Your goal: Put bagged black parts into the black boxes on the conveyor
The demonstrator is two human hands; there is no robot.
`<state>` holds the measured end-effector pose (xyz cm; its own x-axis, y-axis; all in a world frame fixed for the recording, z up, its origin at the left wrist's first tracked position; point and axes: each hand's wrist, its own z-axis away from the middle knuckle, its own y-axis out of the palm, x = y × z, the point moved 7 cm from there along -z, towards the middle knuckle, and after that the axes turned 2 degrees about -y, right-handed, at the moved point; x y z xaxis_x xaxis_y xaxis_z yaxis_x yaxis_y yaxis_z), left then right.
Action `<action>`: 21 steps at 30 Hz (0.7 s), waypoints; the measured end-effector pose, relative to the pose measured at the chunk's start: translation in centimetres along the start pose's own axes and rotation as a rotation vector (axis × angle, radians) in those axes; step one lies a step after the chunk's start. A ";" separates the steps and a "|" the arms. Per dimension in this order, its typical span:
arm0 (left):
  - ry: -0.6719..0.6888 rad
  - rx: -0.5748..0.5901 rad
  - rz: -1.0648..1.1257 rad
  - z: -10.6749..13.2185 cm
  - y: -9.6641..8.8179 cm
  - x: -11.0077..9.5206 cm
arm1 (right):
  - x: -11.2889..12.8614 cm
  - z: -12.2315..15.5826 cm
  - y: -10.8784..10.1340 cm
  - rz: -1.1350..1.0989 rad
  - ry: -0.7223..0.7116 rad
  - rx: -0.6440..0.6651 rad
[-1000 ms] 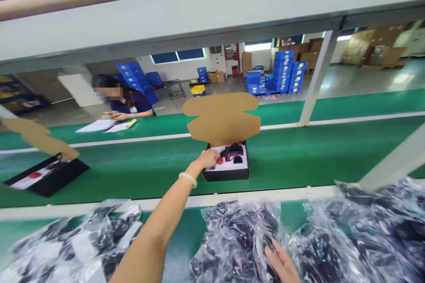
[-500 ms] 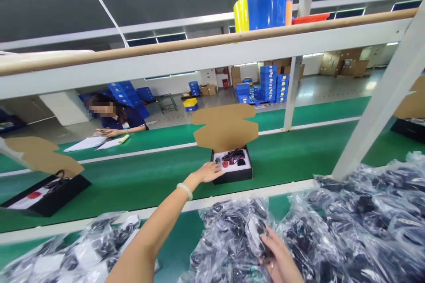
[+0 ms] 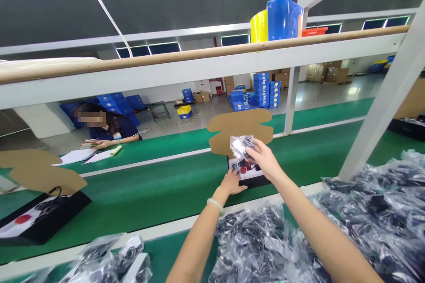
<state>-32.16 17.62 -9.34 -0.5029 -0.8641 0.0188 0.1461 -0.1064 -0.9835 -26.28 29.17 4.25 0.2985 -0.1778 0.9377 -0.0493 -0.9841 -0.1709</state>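
The right hand [image 3: 265, 159] is pinching a clear-bagged part [image 3: 239, 147] between thumb and fingertips over the open box [image 3: 255, 181]; the left hand [image 3: 231, 182], fingers spread, is touching the box's left side.

The bag [image 3: 238, 147] in your right hand [image 3: 262, 155] is clear, showing white and black. Behind your grip, the lid [image 3: 239, 121] is plain brown; below it, the box [image 3: 254, 181] is black, its insert [image 3: 249, 175] white, one piece [image 3: 243, 170] red. Left of your grip, the belt [image 3: 149, 199] is green; below, your bracelet [image 3: 215, 205] is pale.
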 end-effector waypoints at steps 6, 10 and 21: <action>-0.055 0.076 -0.065 -2.2 0.2 -1.4 | -7.6 -7.4 0.0 0.613 0.113 0.107; -0.067 0.139 -0.079 -3.8 -0.2 -2.6 | -9.6 -8.5 2.0 0.910 -0.039 0.256; -0.022 0.060 -0.118 -5.8 -0.4 -5.0 | -12.4 -8.3 2.2 1.225 0.030 0.694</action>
<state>-34.59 24.84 -10.06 -0.5006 -0.8546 0.1379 0.1383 -0.2363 -0.9618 -37.99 29.16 -5.30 0.3888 -0.9167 0.0919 0.2161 -0.0062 -0.9763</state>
